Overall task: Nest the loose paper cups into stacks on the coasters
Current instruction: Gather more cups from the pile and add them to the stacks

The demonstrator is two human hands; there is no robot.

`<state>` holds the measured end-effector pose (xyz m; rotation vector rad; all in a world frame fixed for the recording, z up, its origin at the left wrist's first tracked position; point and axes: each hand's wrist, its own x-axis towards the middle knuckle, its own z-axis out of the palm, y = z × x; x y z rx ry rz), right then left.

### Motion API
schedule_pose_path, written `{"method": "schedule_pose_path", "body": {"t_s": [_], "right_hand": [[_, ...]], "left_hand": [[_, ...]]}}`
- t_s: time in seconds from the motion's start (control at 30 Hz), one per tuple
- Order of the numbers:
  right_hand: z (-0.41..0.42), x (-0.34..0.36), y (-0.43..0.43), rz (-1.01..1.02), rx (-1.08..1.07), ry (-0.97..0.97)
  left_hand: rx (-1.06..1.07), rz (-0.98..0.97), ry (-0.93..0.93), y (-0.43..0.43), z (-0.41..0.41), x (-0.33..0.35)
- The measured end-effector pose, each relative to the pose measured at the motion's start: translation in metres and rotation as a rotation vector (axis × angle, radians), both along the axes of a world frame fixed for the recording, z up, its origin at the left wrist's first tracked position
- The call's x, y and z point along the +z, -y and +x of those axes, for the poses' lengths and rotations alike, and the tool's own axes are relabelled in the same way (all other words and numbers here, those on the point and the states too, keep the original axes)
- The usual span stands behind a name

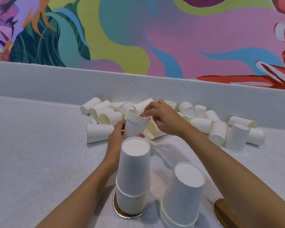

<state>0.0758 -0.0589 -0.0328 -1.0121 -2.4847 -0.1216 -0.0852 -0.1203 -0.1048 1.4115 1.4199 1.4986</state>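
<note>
The job looked roughly midway. Two inverted stacks stood at the near edge of the tabletop (39, 153). The left stack (133, 175) sat bottom-up on a round metal-rimmed coaster (120, 211), with many rims bunched at its base. The right stack (183, 195) stood just beside it, also bottom-up, though its foot ran out of the frame, so whatever lay under it could not be made out. A third coaster (224, 209), wood-faced with a metal rim, lay to the right with nothing on it, so at least one stack was probably still to be built. Farther back, the left hand (116, 135) had its grip clamped round the side of a small held stack (134, 127), mouth up and raised off the tabletop, several rims showing at its top. The right hand (163, 117) had bent fingers at that top rim; whether its grip was pinching the uppermost cup or only pressing it home could not be told. Behind the hands, the loose cups (202, 124) lay in a long heap against the grey upstand (39, 79), well over a dozen still unstacked. Most were on their sides, with cream insides showing empty, and a few stood upside down. Nothing was seen in any cup except other cups.
</note>
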Motion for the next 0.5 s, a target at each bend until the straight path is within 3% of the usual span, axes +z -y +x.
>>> {"method": "schedule_pose_path", "body": {"t_s": [0.07,0.17,0.27,0.5], "right_hand": [[0.006,-0.004,-0.008,-0.002,-0.146,-0.054],[0.018,-0.018,-0.020,-0.076,-0.357,0.258],[0.026,-0.035,-0.025,-0.088,-0.366,0.455],[0.029,-0.058,-0.033,0.040,-0.286,0.470]], "left_hand": [[-0.002,0.006,0.011,0.000,0.001,0.000],[0.006,0.019,0.046,0.001,-0.001,0.000],[0.008,0.035,0.048,0.000,-0.002,-0.002],[-0.001,0.049,0.027,0.000,-0.003,-0.003]]}}
